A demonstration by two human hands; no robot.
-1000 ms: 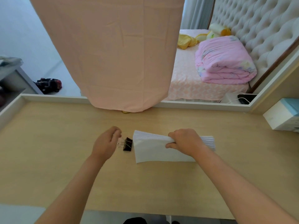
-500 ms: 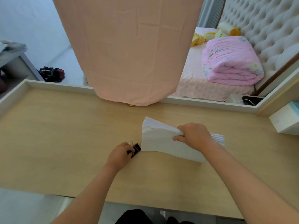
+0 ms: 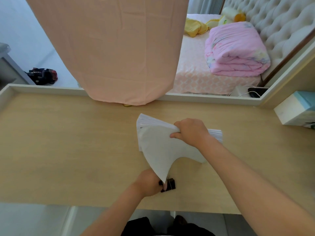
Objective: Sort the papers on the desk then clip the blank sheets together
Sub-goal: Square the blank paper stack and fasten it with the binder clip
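Two hands are showing over one desk (image 3: 68, 150): a left hand (image 3: 148, 184) and a right hand (image 3: 190, 132). One paper stack (image 3: 158, 150) and one clip (image 3: 171, 184) are showing. One quilt (image 3: 237, 48), one box (image 3: 296, 109) and one cloth (image 3: 110, 48) are showing beyond.

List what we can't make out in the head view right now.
- Binder clip: head view, mostly covered by the left hand and a drooping corner of the paper stack; whether it bites the paper is unclear.
- Stack's lower sheets: head view, under the top sheet; the right hand covers part of the edge.
- Gold item: mostly under the pink cloth.
- Box: cut by the right frame edge.
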